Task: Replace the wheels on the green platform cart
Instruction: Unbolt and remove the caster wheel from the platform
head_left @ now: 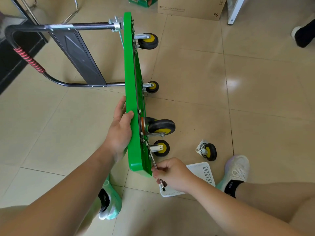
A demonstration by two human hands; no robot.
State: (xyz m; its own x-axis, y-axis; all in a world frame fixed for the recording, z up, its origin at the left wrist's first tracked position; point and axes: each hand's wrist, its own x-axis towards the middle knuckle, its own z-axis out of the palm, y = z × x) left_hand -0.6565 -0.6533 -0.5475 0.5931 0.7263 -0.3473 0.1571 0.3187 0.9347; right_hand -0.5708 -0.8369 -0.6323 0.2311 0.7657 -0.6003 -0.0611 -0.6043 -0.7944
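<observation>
The green cart (132,92) stands on edge on the floor (255,82), left hand (119,132) gripping its rim, right hand (172,174) gripping a wrench (154,161) at the underside, 1 loose caster (207,151) and white basket (204,171) nearby

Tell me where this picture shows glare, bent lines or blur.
Head view: a bright glare patch sits on the glossy floor, to the right of the green cart; the wide lens bows the tile joints near the edges; the right hand gripping the wrench looks slightly soft, the loose wheel on the floor sharp.
</observation>
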